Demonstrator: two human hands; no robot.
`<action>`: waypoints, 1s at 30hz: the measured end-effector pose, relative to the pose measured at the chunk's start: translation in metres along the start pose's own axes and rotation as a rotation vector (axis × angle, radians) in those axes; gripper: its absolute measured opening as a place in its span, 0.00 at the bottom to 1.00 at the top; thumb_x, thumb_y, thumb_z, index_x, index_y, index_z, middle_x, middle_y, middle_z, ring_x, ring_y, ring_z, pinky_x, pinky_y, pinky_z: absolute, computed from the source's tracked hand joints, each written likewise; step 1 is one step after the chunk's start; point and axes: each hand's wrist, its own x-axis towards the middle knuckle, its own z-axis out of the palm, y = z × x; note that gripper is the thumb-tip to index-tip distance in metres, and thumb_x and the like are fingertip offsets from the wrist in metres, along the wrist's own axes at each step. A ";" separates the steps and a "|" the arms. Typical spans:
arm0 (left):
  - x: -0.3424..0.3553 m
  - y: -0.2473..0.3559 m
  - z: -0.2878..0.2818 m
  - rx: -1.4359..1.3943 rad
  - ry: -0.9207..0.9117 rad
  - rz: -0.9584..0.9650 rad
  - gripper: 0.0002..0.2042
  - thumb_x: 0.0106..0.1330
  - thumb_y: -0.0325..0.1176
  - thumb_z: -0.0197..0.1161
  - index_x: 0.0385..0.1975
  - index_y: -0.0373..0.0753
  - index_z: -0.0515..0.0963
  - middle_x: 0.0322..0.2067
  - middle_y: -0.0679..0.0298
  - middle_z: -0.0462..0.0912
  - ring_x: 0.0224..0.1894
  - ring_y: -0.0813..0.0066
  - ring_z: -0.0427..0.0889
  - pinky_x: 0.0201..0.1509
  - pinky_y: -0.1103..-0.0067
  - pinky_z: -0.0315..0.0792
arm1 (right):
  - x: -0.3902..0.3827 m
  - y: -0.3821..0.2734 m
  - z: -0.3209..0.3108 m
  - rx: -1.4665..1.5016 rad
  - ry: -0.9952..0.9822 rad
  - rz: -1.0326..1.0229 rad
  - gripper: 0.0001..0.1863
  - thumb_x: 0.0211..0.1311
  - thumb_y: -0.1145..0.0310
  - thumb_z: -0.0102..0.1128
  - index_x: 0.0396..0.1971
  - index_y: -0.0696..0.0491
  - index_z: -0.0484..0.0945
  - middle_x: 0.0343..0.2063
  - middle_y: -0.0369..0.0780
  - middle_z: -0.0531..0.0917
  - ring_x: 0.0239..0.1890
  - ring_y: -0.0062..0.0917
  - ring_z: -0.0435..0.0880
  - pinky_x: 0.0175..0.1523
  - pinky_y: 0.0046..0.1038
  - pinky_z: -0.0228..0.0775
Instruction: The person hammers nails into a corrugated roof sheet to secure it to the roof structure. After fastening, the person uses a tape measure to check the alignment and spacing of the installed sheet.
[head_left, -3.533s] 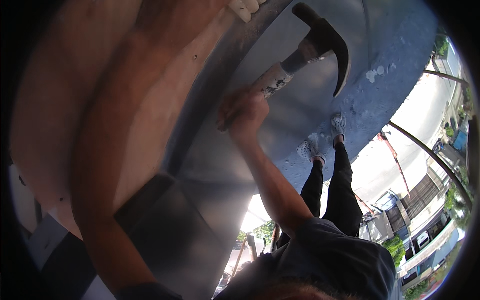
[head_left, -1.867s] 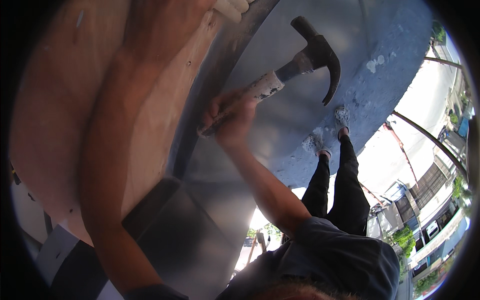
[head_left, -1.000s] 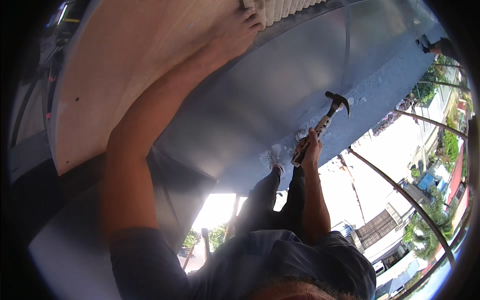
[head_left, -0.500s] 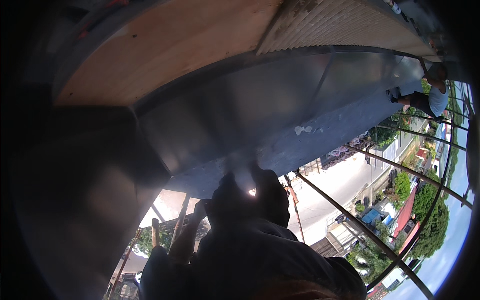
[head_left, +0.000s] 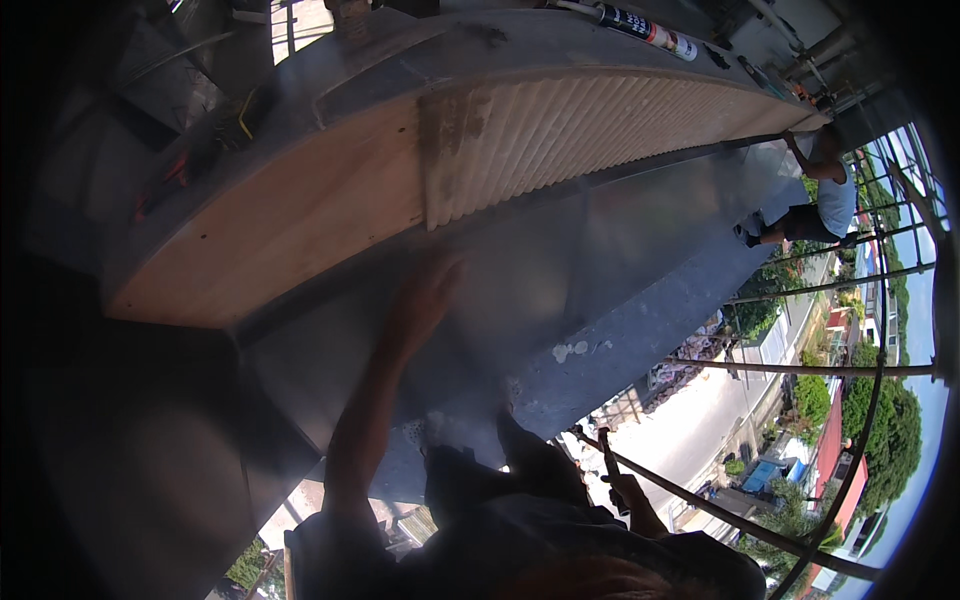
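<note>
My left hand reaches forward over the smooth grey panel, close to the lower edge of the tan plywood board. Its fingers look stretched out, with nothing visible in them; whether they touch the panel I cannot tell. Low on the right, my right hand is wrapped around a dark elongated tool that points upward; its exact kind is too dark to make out. Corrugated cream sheet adjoins the plywood on its right. My legs stand on the grey ledge under the panel.
A sealant cartridge lies on the upper ledge. At far right another person crouches with an arm at the panel's end. Scaffold poles and a dark cable cross the right side, above a street far below.
My view has tilted up, showing more of the upper ledge. My left arm has come up and forward onto the panel area. My right hand with the dark tool has come into view.
</note>
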 end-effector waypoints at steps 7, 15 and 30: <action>0.243 0.129 -0.092 0.853 0.241 0.705 0.11 0.64 0.30 0.64 0.45 0.42 0.85 0.41 0.62 0.83 0.47 0.65 0.82 0.52 0.69 0.75 | 0.068 -0.069 -0.057 -0.215 -0.078 -0.411 0.19 0.53 0.82 0.61 0.46 0.55 0.85 0.30 0.40 0.87 0.24 0.21 0.84 0.28 0.27 0.76; 0.286 0.119 -0.118 1.015 -0.154 0.616 0.08 0.58 0.31 0.67 0.36 0.42 0.87 0.36 0.56 0.87 0.39 0.53 0.86 0.43 0.62 0.78 | 0.096 -0.092 -0.032 0.019 -0.423 -0.181 0.17 0.62 0.53 0.69 0.24 0.52 0.80 0.11 0.31 0.72 0.10 0.19 0.71 0.16 0.27 0.61; 0.288 0.117 -0.112 1.051 -0.164 0.809 0.07 0.68 0.32 0.61 0.41 0.37 0.78 0.35 0.54 0.83 0.41 0.50 0.83 0.46 0.60 0.75 | 0.048 -0.107 -0.016 -0.042 -0.251 -0.105 0.08 0.68 0.74 0.57 0.40 0.52 0.84 0.12 0.27 0.67 0.10 0.14 0.66 0.15 0.20 0.57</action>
